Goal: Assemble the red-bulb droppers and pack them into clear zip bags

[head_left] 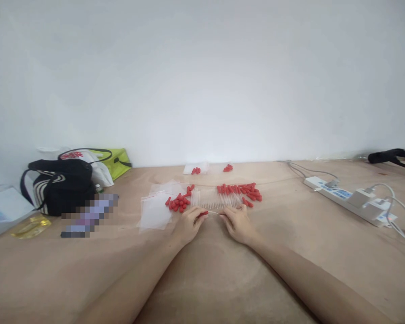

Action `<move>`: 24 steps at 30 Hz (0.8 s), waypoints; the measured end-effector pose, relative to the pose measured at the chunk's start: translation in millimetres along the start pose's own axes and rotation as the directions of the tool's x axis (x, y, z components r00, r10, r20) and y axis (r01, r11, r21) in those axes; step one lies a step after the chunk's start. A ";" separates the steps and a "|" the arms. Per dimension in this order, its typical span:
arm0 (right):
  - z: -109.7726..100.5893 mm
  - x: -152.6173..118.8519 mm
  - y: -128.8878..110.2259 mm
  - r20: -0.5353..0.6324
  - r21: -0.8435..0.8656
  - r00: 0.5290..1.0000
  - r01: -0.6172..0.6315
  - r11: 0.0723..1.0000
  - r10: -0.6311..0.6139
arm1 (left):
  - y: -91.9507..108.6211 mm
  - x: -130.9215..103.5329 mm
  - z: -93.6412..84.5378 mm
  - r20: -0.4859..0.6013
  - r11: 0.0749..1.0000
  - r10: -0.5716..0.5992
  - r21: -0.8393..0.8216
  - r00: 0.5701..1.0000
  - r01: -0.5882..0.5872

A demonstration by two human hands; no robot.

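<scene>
My left hand (189,223) pinches a red rubber dropper bulb (204,213). My right hand (238,223) grips a thin clear dropper tube (213,213) that runs across to the bulb; whether its end is inside the bulb I cannot tell. Just beyond my hands lies a row of clear tubes (207,198). Several red bulbs (234,189) lie along the right part of that row, some apparently fitted on tubes. To the left is a heap of loose red bulbs (178,204), beside clear flat plastic bags (155,213).
Two more small groups of red bulbs (196,171) lie near the wall. On the left are a black bag (67,189), a green bag (121,164), a pixelated flat object (89,216) and a yellow tape roll (32,226). A white power strip (340,196) with plugs and cables lies right.
</scene>
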State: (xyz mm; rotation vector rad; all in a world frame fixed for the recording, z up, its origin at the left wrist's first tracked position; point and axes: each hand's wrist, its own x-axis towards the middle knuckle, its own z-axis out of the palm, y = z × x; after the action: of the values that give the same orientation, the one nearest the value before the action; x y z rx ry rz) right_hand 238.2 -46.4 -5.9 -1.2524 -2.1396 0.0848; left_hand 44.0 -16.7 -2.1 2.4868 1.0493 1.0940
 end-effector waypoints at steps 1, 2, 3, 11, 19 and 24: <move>0.6 -0.1 1.1 0.002 0.011 1.000 0.002 1.000 -0.002 | 0.2 -0.2 -0.5 0.007 1.000 0.006 -0.005 1.000 -0.005; 1.2 -0.1 2.4 0.004 0.023 1.000 0.004 1.000 -0.004 | 0.4 -0.4 -1.0 0.016 1.000 0.011 -0.010 1.000 -0.011; 1.8 -0.1 3.8 0.007 0.035 1.000 0.006 0.999 -0.006 | 0.6 -0.6 -1.5 0.025 1.000 0.019 -0.014 1.000 -0.019; -0.8 3.8 9.6 0.058 -0.004 0.997 0.051 0.999 -0.050 | 2.2 0.5 -3.3 0.094 0.998 0.060 -0.026 0.994 -0.057; -6.1 6.4 9.4 0.098 -0.161 0.988 0.137 0.977 -0.122 | 2.6 -0.5 -3.6 0.145 0.997 0.078 -0.020 0.986 -0.076; -7.3 4.8 8.9 0.117 -0.169 0.985 0.144 0.975 -0.125 | 2.1 -1.1 -2.3 0.189 0.996 0.084 0.005 0.978 -0.087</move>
State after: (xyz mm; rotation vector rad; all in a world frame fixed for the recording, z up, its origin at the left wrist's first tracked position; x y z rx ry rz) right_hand 247.5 -39.6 -1.0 -1.2211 -2.3610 -0.1015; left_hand 43.0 -19.2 -0.1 2.6066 0.9061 0.8540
